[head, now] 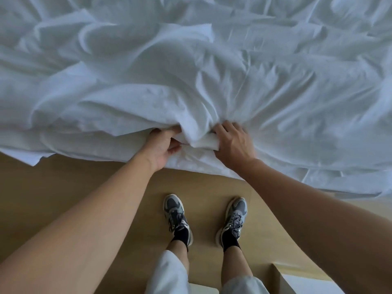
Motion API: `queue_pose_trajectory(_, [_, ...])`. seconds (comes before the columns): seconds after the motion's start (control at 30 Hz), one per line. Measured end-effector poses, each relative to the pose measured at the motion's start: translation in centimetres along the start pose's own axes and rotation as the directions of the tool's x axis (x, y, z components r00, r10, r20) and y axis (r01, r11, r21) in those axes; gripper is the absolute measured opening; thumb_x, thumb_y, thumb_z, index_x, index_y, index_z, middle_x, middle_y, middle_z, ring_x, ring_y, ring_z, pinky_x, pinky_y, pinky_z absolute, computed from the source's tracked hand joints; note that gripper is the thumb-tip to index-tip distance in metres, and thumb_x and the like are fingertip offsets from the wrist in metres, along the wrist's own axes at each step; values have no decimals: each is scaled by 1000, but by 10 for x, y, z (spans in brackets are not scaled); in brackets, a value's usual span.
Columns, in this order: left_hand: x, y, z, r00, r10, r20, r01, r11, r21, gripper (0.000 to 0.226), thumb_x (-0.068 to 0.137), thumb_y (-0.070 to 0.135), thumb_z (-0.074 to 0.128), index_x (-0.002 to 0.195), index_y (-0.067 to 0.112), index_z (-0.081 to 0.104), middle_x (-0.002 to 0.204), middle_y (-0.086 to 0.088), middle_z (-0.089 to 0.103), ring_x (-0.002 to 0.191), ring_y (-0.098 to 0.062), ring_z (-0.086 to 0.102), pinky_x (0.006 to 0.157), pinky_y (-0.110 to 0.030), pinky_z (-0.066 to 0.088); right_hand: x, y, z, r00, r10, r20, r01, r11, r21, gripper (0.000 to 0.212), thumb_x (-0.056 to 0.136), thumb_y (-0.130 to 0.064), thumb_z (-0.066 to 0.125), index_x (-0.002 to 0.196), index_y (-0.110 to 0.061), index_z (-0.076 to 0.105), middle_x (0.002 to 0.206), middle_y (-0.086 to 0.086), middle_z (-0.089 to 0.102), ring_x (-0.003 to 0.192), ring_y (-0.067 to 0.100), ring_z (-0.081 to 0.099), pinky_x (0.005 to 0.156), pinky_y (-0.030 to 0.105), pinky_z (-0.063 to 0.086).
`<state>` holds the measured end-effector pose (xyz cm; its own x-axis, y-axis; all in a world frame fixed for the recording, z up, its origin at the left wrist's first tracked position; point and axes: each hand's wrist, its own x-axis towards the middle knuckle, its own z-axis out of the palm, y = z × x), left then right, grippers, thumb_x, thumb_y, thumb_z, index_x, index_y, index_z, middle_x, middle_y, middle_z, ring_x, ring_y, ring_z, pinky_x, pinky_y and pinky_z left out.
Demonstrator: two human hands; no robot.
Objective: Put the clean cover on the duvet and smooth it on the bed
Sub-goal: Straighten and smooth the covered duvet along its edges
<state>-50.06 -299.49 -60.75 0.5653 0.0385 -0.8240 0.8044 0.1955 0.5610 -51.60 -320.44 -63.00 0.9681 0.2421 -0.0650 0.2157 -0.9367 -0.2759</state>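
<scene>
A white duvet cover point(191, 66) lies crumpled over the whole bed, its edge hanging over the near side. At that edge my left hand point(163, 147) grips a fold of the cover, fingers tucked under the cloth. Close beside it my right hand point(232, 145) grips a bunched white wad of duvet point(204, 143) together with the cover, thumb below and fingers on top. The duvet is otherwise hidden under the cover. Both hands sit a hand's width apart at the middle of the bed's near edge.
I stand on a light wooden floor point(63, 177) with both grey trainers point(178, 217) just short of the bed's edge. A white and tan box-like object point(297, 281) sits on the floor at the lower right. Loose cover corners hang at far left and right.
</scene>
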Motion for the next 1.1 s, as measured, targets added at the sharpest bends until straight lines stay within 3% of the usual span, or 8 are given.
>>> queue_pose_trajectory(0.2, [2, -10, -23, 955, 128, -268, -148, 988, -53, 17, 81, 34, 81, 89, 25, 69, 90, 8, 71, 92, -18, 66, 81, -31, 52, -4, -18, 18, 989, -123, -81, 116, 989, -92, 42, 64, -18, 82, 100, -11, 61, 96, 8, 58, 81, 31, 56, 65, 38, 42])
queue_pose_trajectory(0.33, [5, -18, -45, 881, 102, -462, -155, 985, -77, 57, 60, 47, 91, 108, 27, 66, 115, 13, 65, 101, -5, 60, 87, -37, 56, 1, -38, 23, 982, -165, -90, 155, 982, -105, 62, 67, -42, 85, 112, -14, 53, 108, 14, 55, 90, 33, 55, 72, 43, 45])
queue_pose_trajectory(0.43, [4, -18, -60, 838, -14, -546, -146, 957, -249, 46, 76, 35, 75, 119, 26, 60, 127, 1, 57, 97, -11, 56, 75, -36, 61, 17, -69, 19, 963, -178, -201, 178, 984, -19, 71, 73, -47, 77, 130, -23, 43, 129, 14, 45, 106, 34, 50, 83, 45, 44])
queue_pose_trajectory(0.57, [-2, 5, -95, 862, -19, -507, -323, 751, -576, 41, 90, 45, 56, 118, 18, 68, 113, -4, 66, 103, -22, 63, 85, -35, 59, 62, -119, 8, 981, -179, -78, 177, 984, -34, 82, 78, -50, 70, 149, -26, 38, 137, 9, 49, 118, 33, 51, 91, 47, 41])
queue_pose_trajectory(0.67, [-3, 24, -121, 934, 167, -315, -348, 619, -704, 58, 86, 59, 60, 121, 13, 67, 116, -10, 62, 99, -27, 59, 88, -36, 50, 90, -140, 8, 983, -77, 166, 80, 997, -12, 49, 87, -25, 65, 134, -23, 52, 113, 6, 60, 104, 32, 59, 83, 41, 45])
queue_pose_trajectory(0.77, [7, 39, -130, 953, 207, -221, -302, 715, -631, 53, 93, 54, 58, 130, 16, 63, 127, -11, 66, 114, -30, 62, 97, -42, 52, 103, -146, 11, 959, 5, 282, -6, 1000, 3, 29, 91, -14, 57, 120, -20, 61, 113, 6, 62, 106, 33, 60, 79, 37, 47])
queue_pose_trajectory(0.93, [33, 79, -144, 950, 227, -212, -309, 770, -558, 44, 101, 35, 48, 137, 13, 61, 128, -13, 68, 118, -34, 65, 101, -56, 50, 109, -150, 16, 945, 4, 327, -2, 1000, -6, 34, 88, -8, 50, 120, -16, 55, 119, 6, 58, 112, 35, 54, 83, 41, 46])
queue_pose_trajectory(1.1, [41, 107, -173, 899, 194, -392, -394, 750, -531, 41, 93, 30, 54, 130, 17, 65, 124, -7, 71, 113, -31, 68, 96, -52, 55, 105, -160, 23, 997, -43, 70, 41, 998, 38, 30, 80, -7, 59, 108, -8, 48, 107, 13, 55, 92, 36, 55, 71, 39, 39])
